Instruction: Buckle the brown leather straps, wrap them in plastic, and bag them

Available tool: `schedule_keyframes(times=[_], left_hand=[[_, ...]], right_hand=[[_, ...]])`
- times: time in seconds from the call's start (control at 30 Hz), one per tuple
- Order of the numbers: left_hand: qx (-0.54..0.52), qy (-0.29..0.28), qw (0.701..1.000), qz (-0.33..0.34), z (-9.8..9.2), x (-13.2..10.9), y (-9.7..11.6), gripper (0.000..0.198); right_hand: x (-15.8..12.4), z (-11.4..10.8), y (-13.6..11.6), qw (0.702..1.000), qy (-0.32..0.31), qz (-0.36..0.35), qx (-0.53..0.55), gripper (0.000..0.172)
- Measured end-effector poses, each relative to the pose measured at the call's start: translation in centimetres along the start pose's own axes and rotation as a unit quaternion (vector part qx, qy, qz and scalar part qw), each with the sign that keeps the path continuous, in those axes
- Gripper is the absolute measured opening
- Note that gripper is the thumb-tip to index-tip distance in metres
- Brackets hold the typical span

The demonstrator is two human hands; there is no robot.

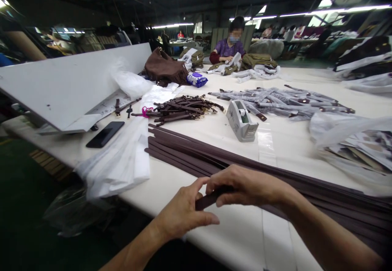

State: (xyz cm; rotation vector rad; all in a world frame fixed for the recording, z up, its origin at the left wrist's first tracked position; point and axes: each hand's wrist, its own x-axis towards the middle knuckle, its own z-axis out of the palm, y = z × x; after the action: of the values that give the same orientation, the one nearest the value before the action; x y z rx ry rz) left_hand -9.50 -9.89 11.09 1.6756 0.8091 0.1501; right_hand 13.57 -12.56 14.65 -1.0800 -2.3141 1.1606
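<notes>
Near the front edge of the table, a dark brown leather strap (207,200), folded or rolled up short, lies between my two hands. My right hand (245,184) is closed over it from above, fingers curled and thumb underneath. Around its left end are the fingers of my left hand (183,212), whose thumb points out to the right below it. How much strap is inside the right hand is hidden. Just behind my hands, a bundle of long brown straps (196,150) runs across the table to the right edge.
Behind the long straps stand a grey tape dispenser (241,122) and a pile of short buckled straps (183,108). Plastic-wrapped straps (284,99) lie farther right. At left are a phone (105,134) and white plastic bags (122,161). A co-worker (229,48) sits across the table.
</notes>
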Motion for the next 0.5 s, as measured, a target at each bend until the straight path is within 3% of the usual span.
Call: schedule_keyframes(times=[0.1,0.17,0.3,0.5], left_hand=[[0.019,0.022,0.999,-0.038,-0.1,0.0,0.0,0.068],[0.029,0.035,0.998,-0.033,-0.2,0.0,-0.1,0.068],[0.027,0.056,0.998,0.016,-0.3,0.2,-0.2,0.062],[0.002,0.148,0.988,0.053,-0.2,0.6,0.5,0.057]], right_hand=[[0.4,0.1,0.1,0.994,0.033,0.069,-0.077,0.010],[0.7,0.3,0.2,0.992,0.053,0.073,-0.092,0.010],[2.0,1.4,-0.3,0.997,0.075,-0.012,-0.011,0.011],[4.7,4.2,-0.7,0.965,0.228,0.005,0.131,0.020]])
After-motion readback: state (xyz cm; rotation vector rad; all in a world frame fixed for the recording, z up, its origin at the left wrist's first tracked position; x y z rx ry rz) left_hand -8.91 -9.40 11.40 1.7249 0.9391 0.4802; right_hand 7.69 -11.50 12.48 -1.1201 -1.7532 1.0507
